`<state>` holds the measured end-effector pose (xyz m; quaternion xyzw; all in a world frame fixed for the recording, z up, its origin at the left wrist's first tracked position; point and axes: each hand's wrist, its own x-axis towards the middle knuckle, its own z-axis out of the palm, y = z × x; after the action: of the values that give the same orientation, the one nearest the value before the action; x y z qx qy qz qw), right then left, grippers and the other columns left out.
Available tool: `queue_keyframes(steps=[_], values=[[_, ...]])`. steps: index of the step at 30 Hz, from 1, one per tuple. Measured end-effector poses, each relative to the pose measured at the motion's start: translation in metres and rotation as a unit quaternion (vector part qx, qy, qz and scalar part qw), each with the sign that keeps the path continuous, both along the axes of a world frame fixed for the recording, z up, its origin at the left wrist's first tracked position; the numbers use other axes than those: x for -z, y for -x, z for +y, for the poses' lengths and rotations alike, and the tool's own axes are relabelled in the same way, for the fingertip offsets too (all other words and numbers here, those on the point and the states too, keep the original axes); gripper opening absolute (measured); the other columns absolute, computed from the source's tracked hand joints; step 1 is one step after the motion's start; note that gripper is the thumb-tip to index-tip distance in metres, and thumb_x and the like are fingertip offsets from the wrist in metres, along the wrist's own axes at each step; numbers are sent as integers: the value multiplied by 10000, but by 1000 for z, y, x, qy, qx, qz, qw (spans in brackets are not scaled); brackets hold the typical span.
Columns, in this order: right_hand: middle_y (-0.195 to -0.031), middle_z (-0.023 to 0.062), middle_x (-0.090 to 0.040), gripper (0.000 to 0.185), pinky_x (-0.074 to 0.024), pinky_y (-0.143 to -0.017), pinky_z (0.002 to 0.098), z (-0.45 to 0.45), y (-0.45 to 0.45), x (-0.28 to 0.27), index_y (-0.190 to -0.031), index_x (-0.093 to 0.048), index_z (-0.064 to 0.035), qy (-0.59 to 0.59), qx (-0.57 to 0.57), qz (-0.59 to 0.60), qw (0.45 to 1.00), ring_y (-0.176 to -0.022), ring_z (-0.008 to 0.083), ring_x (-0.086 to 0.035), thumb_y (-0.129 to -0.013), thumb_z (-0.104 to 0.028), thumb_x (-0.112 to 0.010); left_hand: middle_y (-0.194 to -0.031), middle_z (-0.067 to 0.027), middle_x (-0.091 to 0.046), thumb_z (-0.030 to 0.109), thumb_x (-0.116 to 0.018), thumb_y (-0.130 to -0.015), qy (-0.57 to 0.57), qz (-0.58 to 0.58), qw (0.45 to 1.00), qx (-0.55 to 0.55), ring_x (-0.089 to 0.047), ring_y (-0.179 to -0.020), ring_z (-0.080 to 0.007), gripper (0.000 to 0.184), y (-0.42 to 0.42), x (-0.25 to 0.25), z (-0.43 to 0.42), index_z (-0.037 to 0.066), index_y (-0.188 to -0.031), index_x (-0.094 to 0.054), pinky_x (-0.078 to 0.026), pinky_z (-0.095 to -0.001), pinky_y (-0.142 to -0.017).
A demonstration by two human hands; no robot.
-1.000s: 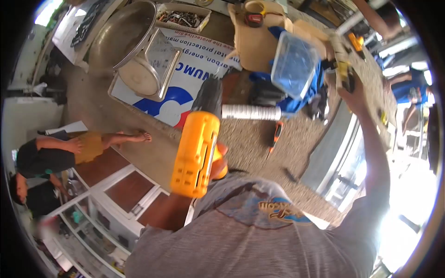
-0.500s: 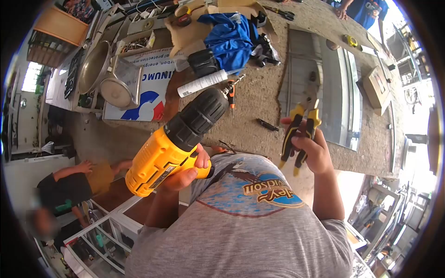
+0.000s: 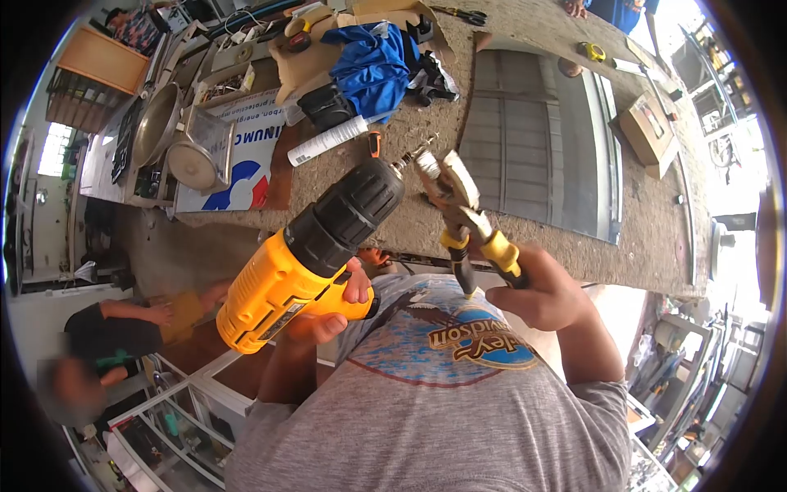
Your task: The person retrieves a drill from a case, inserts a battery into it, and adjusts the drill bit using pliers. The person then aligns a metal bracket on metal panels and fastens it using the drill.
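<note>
My left hand (image 3: 332, 307) is wrapped round the grip of a yellow and black cordless drill (image 3: 283, 262). Its black chuck points up and to the right, with a thin metal bit (image 3: 410, 156) in it. In my right hand (image 3: 541, 287) is a pair of pliers (image 3: 471, 217) with yellow and black handles. The plier jaws are spread apart, close to the right of the bit; whether they touch it I cannot tell. Part of the drill's grip is hidden by my fingers.
On the worktable (image 3: 393, 217) lie a glass panel (image 3: 533, 139), a white tube (image 3: 328, 141), blue cloth (image 3: 369, 70), a tape measure (image 3: 592, 52) and a cardboard box (image 3: 648, 131). Another person (image 3: 115, 336) is at the lower left; someone's hand (image 3: 576, 7) rests on the far table edge.
My right hand has turned the pliers and brought them left, up to the drill's tip, with the jaws now spread. The drill stays nearly in place; the view has shifted slightly.
</note>
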<state>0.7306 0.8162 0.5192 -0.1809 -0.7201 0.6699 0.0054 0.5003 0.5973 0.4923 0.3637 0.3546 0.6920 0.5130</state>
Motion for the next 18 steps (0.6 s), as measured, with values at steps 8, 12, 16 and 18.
queue_keyframes(steps=[8, 12, 16, 18], values=[[-789, 101, -599, 422, -451, -650, 315, -20, -2, -7, -1224, -559, 27, -63, 1, -10, 998, -690, 162, -552, -817, -46, -643, -958, -37, -513, 197, -769, -783, 26, 6, 1000, -15, -490, -927, -160, 702, -16, 3, -14, 14, -1340, -383, -396, -335, -896], [-841, 66, -583, 337, -442, -711, 281, -27, -1, -14, -1137, -576, 43, -45, -5, -28, 999, -767, 129, -531, -817, -24, -657, -966, -41, -525, 166, -778, -770, 37, 15, 999, -22, -500, -916, -154, 709, -23, -1, -25, 13, -1346, -393, -406, -313, -875], [-897, 68, -593, 311, -460, -756, 291, -36, 2, 7, -1121, -572, 37, -108, 32, 107, 988, -829, 143, -566, -827, -31, -650, -976, -45, -537, 144, -782, -759, 42, 30, 998, -36, -516, -898, -150, 708, -26, -2, -32, 15, -1347, -408, -425, -298, -845], [-938, 69, -608, 333, -474, -799, 303, -41, 2, 13, -1141, -569, 28, -65, 56, 73, 994, -871, 149, -584, -829, -45, -656, -972, -44, -542, 141, -782, -758, 45, 34, 997, -44, -525, -892, -149, 702, -27, 1, -35, 16, -1342, -413, -435, -299, -839]])
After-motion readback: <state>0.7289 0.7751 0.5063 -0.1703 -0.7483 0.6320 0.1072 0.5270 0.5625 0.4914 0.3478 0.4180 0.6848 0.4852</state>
